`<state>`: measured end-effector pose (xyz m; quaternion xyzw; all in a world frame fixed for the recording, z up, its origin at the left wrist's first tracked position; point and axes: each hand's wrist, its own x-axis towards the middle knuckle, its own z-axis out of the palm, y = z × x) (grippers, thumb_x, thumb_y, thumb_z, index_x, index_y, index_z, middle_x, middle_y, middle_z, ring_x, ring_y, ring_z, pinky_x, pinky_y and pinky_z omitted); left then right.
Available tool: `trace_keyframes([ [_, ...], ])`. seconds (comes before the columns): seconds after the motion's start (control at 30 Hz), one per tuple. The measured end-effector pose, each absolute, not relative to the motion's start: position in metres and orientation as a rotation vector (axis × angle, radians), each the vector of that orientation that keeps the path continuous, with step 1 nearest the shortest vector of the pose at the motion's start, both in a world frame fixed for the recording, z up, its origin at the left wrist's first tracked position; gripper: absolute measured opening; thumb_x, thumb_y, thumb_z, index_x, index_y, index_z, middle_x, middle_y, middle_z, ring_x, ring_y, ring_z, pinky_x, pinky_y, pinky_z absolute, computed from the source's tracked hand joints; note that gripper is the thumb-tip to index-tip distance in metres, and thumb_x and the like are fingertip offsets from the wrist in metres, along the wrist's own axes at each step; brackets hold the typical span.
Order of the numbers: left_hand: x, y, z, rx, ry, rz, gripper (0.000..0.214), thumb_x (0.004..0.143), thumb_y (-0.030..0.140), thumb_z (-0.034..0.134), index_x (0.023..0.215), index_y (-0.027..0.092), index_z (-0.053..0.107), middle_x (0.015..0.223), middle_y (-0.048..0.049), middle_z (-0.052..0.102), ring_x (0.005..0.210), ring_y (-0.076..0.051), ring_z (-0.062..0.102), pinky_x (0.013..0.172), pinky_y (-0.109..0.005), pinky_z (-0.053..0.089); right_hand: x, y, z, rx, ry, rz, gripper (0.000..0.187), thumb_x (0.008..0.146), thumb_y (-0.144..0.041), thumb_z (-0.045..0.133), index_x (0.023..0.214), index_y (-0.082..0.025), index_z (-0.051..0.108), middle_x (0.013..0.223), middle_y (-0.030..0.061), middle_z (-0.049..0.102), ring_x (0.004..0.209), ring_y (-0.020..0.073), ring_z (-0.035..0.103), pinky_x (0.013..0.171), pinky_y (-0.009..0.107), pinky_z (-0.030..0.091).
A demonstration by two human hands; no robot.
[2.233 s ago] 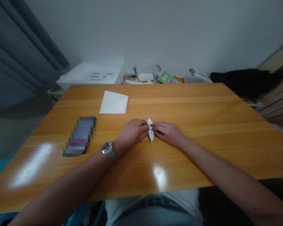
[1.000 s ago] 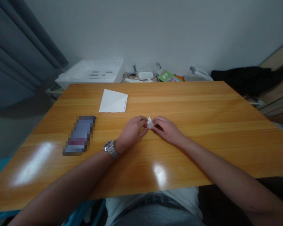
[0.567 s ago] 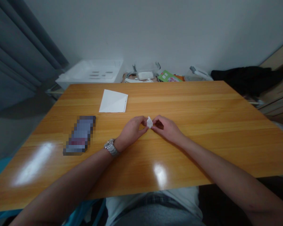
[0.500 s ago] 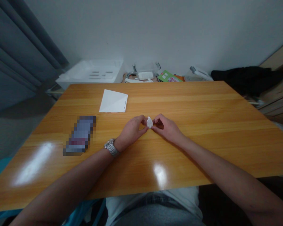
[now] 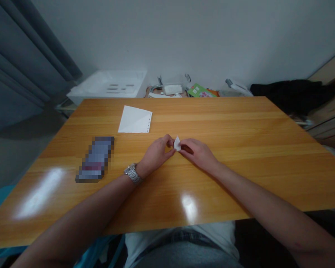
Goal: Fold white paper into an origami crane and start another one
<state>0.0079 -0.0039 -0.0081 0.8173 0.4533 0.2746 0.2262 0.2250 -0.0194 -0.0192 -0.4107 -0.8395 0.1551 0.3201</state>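
Note:
A small folded white paper piece sits between my two hands over the middle of the wooden table. My left hand, with a metal watch at the wrist, pinches its left side with closed fingers. The fingertips of my right hand pinch its right side. Most of the paper is hidden by my fingers.
A white notebook sheet lies flat at the back left of the table. A blurred dark phone-like object lies to the left of my left hand. Behind the table stand a white box, clutter and a dark cloth.
The paper, a longer pointed shape lying between my hands earlier, now shows as a much smaller piece pinched at my fingertips. Both hands have stayed almost in place.

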Motion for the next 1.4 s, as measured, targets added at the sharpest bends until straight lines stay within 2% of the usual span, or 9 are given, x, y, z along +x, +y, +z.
trace_keyframes([
  [0.23, 0.007, -0.006, -0.011, 2.287, 1.224, 0.762, 0.014, 0.093, 0.026, 0.062, 0.103, 0.021, 0.053, 0.11, -0.0048, 0.07, 0.1, -0.021, 0.067, 0.088, -0.036, 0.052, 0.226, -0.019, -0.021, -1.031, -2.155, 0.341, 0.013, 0.095, -0.026, 0.065, 0.106, -0.023, 0.069, 0.114, 0.0108, 0.06, 0.105, 0.0233, 0.064, 0.091, 0.038, 0.056],
  [0.47, 0.005, -0.006, -0.013, 2.439, 1.161, 0.795, 0.018, 0.097, 0.027, 0.058, 0.112, 0.019, 0.062, 0.117, -0.0081, 0.067, 0.111, -0.022, 0.064, 0.099, -0.038, 0.052, 0.228, -0.019, -0.021, -1.063, -2.24, 0.25, 0.018, 0.098, -0.028, 0.061, 0.109, -0.022, 0.073, 0.12, 0.0126, 0.067, 0.112, 0.0259, 0.065, 0.097, 0.045, 0.055],
  [0.77, 0.005, -0.009, -0.009, 2.547, 1.18, 0.741, 0.025, 0.095, 0.037, 0.063, 0.112, 0.018, 0.065, 0.12, -0.0093, 0.066, 0.112, -0.024, 0.063, 0.1, -0.038, 0.052, 0.228, -0.021, -0.019, -1.047, -2.309, 0.201, 0.022, 0.097, -0.024, 0.061, 0.114, -0.024, 0.076, 0.118, 0.0105, 0.074, 0.11, 0.0265, 0.069, 0.096, 0.046, 0.056],
  [1.07, 0.004, -0.009, -0.005, 2.631, 1.224, 0.675, 0.025, 0.094, 0.028, 0.061, 0.116, 0.017, 0.068, 0.112, -0.0094, 0.065, 0.102, -0.025, 0.062, 0.094, -0.04, 0.052, 0.233, -0.019, -0.019, -1.052, -2.301, 0.182, 0.018, 0.098, -0.024, 0.061, 0.11, -0.023, 0.074, 0.113, 0.009, 0.076, 0.104, 0.0256, 0.069, 0.093, 0.043, 0.056],
  [1.23, 0.002, -0.008, -0.004, 2.651, 1.207, 0.646, 0.027, 0.093, 0.027, 0.062, 0.117, 0.019, 0.07, 0.108, -0.0091, 0.064, 0.098, -0.024, 0.061, 0.092, -0.04, 0.052, 0.237, -0.014, -0.022, -1.035, -2.291, 0.19, 0.016, 0.096, -0.022, 0.063, 0.11, -0.022, 0.072, 0.119, 0.0096, 0.073, 0.108, 0.025, 0.068, 0.096, 0.043, 0.055],
  [1.4, 0.001, -0.007, -0.006, 2.653, 1.184, 0.607, 0.03, 0.092, 0.028, 0.062, 0.12, 0.021, 0.07, 0.107, -0.0091, 0.063, 0.098, -0.024, 0.061, 0.091, -0.04, 0.052, 0.237, -0.013, -0.022, -1.025, -2.318, 0.227, 0.014, 0.098, -0.023, 0.061, 0.106, -0.023, 0.072, 0.113, 0.0083, 0.076, 0.104, 0.0244, 0.07, 0.093, 0.041, 0.056],
])
